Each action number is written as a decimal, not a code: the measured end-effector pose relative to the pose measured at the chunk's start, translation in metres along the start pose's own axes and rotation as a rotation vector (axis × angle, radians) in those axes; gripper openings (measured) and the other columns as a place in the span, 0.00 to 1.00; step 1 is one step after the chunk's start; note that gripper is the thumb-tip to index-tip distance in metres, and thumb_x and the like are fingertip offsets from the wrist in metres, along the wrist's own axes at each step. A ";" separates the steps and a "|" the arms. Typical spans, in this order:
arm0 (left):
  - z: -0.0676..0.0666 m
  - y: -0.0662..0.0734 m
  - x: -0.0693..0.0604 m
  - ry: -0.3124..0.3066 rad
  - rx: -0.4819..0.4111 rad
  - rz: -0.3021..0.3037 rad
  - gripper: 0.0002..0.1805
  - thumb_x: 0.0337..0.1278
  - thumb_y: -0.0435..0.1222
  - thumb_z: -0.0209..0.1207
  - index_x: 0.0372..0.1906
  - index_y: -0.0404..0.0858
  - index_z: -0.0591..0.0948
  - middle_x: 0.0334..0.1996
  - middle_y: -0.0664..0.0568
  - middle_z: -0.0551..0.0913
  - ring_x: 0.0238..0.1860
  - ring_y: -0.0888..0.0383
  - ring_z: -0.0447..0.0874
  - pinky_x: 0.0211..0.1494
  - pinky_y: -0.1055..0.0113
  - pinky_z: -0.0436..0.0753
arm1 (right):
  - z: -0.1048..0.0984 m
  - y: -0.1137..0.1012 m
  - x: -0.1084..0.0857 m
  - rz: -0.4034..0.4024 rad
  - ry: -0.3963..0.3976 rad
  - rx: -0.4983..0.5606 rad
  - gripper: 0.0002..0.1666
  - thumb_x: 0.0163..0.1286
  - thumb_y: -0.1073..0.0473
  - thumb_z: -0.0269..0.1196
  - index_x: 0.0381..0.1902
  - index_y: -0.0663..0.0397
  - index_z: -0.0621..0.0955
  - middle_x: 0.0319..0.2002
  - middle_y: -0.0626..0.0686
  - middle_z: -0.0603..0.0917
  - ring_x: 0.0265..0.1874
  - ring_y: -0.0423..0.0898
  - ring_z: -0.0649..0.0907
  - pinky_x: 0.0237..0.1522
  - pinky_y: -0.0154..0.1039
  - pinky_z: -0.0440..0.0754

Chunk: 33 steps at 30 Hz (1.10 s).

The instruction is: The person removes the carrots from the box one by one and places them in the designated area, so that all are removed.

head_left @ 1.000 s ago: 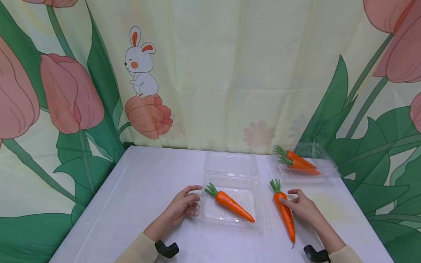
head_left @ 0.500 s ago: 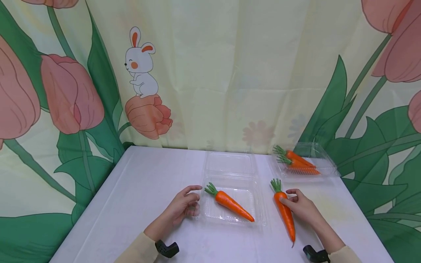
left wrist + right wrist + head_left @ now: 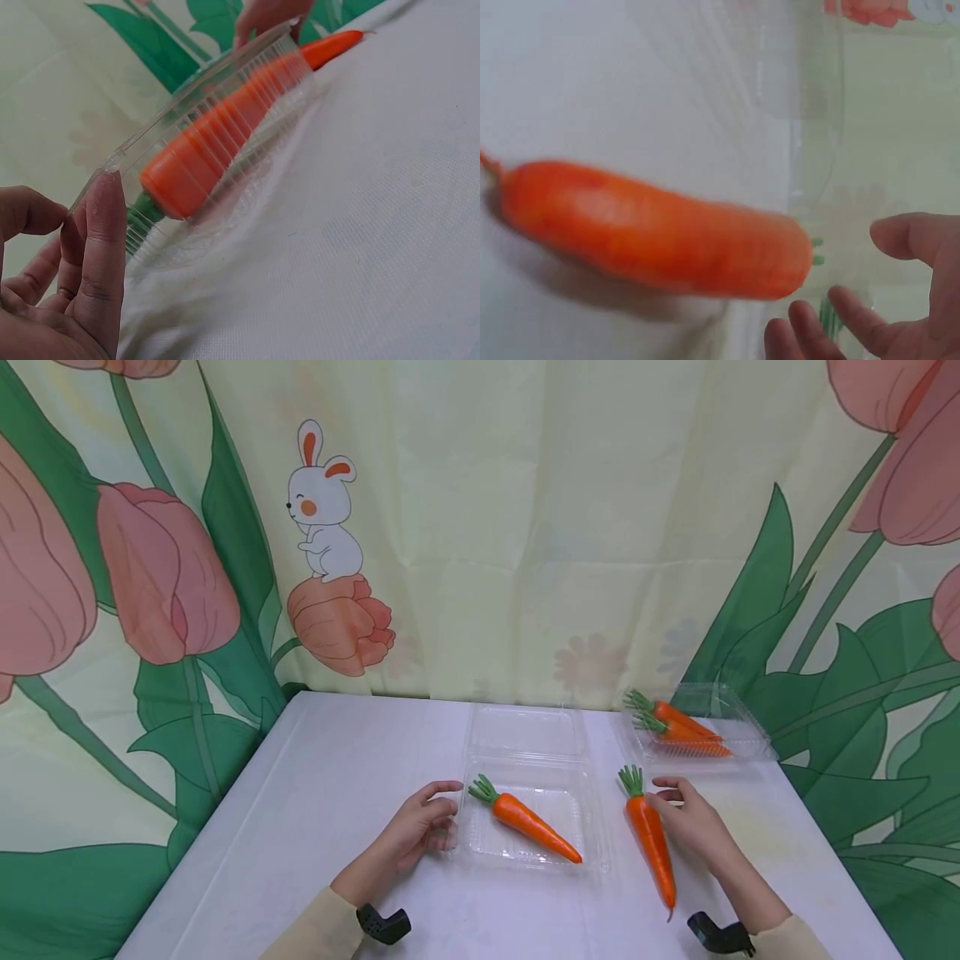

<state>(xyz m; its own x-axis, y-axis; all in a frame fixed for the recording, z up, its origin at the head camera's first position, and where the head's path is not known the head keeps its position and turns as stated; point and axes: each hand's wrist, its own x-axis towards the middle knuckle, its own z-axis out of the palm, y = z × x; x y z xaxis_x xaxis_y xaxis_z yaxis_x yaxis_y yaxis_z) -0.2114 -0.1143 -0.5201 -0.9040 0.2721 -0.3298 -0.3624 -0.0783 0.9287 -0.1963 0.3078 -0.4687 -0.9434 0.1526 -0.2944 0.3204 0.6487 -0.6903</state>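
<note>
A clear plastic clamshell container (image 3: 480, 853) lies on the table with its lid folded back, and one orange carrot (image 3: 534, 830) with a green top sits in it. My left hand (image 3: 415, 827) pinches the container's left rim (image 3: 112, 161); the left wrist view shows fingertips on both sides of that edge. Right of the container, a second carrot (image 3: 651, 847) lies on the table, leafy end away from me. My right hand (image 3: 692, 818) is beside its upper end. In the right wrist view the thumb and fingers are spread apart from the carrot (image 3: 660, 232).
Another clear container (image 3: 738, 727) stands at the back right of the white table (image 3: 360, 752), holding carrots (image 3: 686, 727). Behind the table hangs a curtain (image 3: 480, 527) printed with tulips and a rabbit. Both wrists wear black devices (image 3: 384, 925).
My right hand has let go of the second carrot and shifted slightly up toward its leafy end. The left hand and the open container stay in place.
</note>
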 end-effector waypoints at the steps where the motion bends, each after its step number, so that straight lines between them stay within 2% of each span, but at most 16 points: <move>1: 0.000 0.000 0.000 0.002 -0.001 -0.001 0.26 0.69 0.37 0.59 0.69 0.40 0.72 0.40 0.48 0.77 0.28 0.58 0.79 0.32 0.66 0.87 | 0.000 -0.003 -0.001 -0.003 0.008 0.006 0.39 0.79 0.45 0.54 0.75 0.64 0.60 0.67 0.74 0.68 0.61 0.68 0.74 0.62 0.63 0.78; 7: 0.001 0.001 -0.001 0.004 -0.002 -0.002 0.26 0.69 0.37 0.60 0.69 0.40 0.72 0.41 0.48 0.77 0.28 0.58 0.79 0.32 0.67 0.87 | 0.002 -0.020 -0.008 -0.035 0.035 0.041 0.38 0.79 0.47 0.53 0.76 0.64 0.60 0.69 0.73 0.66 0.65 0.69 0.72 0.65 0.64 0.76; 11: 0.002 0.003 -0.001 0.002 -0.002 0.001 0.26 0.69 0.37 0.60 0.69 0.40 0.72 0.40 0.48 0.76 0.27 0.59 0.79 0.31 0.67 0.87 | 0.003 -0.032 -0.010 -0.079 0.019 0.081 0.36 0.80 0.49 0.54 0.75 0.64 0.61 0.69 0.72 0.67 0.65 0.68 0.72 0.66 0.63 0.76; 16: 0.002 0.003 -0.002 -0.001 0.000 0.004 0.26 0.69 0.37 0.60 0.69 0.39 0.71 0.39 0.49 0.76 0.28 0.59 0.79 0.30 0.67 0.87 | 0.007 -0.050 -0.018 -0.147 -0.045 0.190 0.34 0.81 0.49 0.53 0.76 0.61 0.62 0.71 0.68 0.68 0.67 0.65 0.72 0.69 0.62 0.74; 21: 0.003 0.004 -0.002 -0.005 -0.003 0.007 0.27 0.69 0.37 0.60 0.69 0.38 0.71 0.39 0.49 0.77 0.28 0.59 0.79 0.31 0.67 0.87 | 0.012 -0.069 -0.026 -0.191 -0.110 0.344 0.35 0.82 0.46 0.53 0.77 0.59 0.61 0.74 0.65 0.68 0.70 0.62 0.72 0.72 0.60 0.71; 26: 0.003 0.003 -0.001 -0.009 -0.007 0.007 0.27 0.69 0.37 0.60 0.69 0.39 0.71 0.39 0.49 0.77 0.28 0.59 0.79 0.31 0.66 0.87 | 0.021 -0.082 -0.028 -0.206 -0.167 0.465 0.34 0.83 0.46 0.51 0.76 0.59 0.61 0.74 0.64 0.67 0.72 0.60 0.72 0.74 0.57 0.69; 30: 0.001 0.002 -0.001 -0.011 -0.006 0.003 0.26 0.69 0.37 0.60 0.69 0.39 0.71 0.38 0.49 0.77 0.28 0.59 0.79 0.31 0.67 0.87 | 0.034 -0.088 -0.027 -0.206 -0.235 0.564 0.30 0.85 0.50 0.47 0.76 0.60 0.61 0.74 0.65 0.67 0.73 0.60 0.71 0.73 0.52 0.72; 33: 0.001 0.001 0.000 -0.008 -0.002 0.001 0.25 0.70 0.36 0.59 0.69 0.39 0.71 0.38 0.49 0.76 0.27 0.59 0.79 0.31 0.67 0.87 | 0.046 -0.091 -0.028 -0.202 -0.272 0.601 0.29 0.85 0.52 0.46 0.75 0.62 0.62 0.73 0.66 0.68 0.72 0.62 0.72 0.71 0.50 0.74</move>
<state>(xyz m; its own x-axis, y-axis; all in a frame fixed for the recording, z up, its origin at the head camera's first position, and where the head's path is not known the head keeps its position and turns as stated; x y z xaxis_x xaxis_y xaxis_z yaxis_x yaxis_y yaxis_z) -0.2118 -0.1138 -0.5188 -0.9028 0.2793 -0.3271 -0.3616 -0.0808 0.9288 -0.1956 0.2098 -0.4280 -0.9598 -0.1711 -0.2227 0.2066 0.1071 -0.9726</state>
